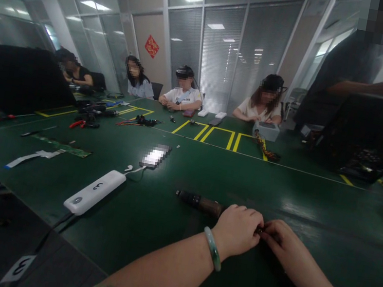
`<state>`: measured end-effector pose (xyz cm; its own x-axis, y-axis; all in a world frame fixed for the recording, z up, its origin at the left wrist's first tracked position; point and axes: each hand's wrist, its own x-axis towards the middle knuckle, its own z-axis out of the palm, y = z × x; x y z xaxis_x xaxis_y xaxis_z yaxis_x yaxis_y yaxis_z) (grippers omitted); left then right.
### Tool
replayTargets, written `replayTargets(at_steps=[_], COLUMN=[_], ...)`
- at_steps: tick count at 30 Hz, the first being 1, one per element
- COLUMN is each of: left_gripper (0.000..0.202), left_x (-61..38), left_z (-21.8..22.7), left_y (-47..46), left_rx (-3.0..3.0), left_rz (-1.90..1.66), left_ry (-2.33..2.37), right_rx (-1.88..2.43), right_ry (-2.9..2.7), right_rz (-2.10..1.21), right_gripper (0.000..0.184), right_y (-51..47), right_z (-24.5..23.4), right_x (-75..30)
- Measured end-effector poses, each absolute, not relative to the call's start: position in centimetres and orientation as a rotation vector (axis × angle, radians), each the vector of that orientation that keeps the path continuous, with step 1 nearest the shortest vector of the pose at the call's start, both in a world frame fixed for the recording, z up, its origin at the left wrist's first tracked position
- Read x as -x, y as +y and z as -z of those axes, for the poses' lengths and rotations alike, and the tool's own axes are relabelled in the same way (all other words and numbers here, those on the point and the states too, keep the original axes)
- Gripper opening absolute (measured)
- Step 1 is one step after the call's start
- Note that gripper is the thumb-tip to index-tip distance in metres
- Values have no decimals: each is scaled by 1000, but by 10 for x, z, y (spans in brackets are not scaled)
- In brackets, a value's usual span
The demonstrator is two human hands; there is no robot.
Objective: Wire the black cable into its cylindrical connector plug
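Note:
My left hand [237, 231], with a pale green bangle on the wrist, closes around the near end of a dark cylindrical hand tool [201, 204], which has a brown middle and lies almost level over the green table mat [160, 237]. My right hand [280, 241] meets it, its fingertips pinching a small dark part [258, 230] at that end. The part is mostly hidden by my fingers, so I cannot tell its exact shape. A white power bank [94, 191] lies to the left of both hands.
A cable joins the power bank to a pixelated phone [155, 156]. Further left lie a green circuit board strip [61, 146] and a white ribbon cable [33, 160]. Seated people work across the table, with red-handled pliers [83, 124] and wires. A standing person and black crate [368, 130] are at right.

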<state>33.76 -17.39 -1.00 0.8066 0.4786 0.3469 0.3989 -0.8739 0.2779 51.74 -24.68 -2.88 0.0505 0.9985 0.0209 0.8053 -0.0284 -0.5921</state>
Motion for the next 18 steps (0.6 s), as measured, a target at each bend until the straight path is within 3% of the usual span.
replayTargets(at_steps=[11, 18], left_gripper=[6, 16], left_x=[-337, -340], left_z=[9, 13], left_y=[-175, -173], left_rx=[-2817, -2791], left_rz=[-597, -634], left_ry=[639, 660], right_rx=[1879, 1836], right_ry=[-1781, -1813], right_rz=[-543, -530], right_gripper=[18, 17], right_y=[-250, -246], right_z=[18, 32], right_x=[-510, -517])
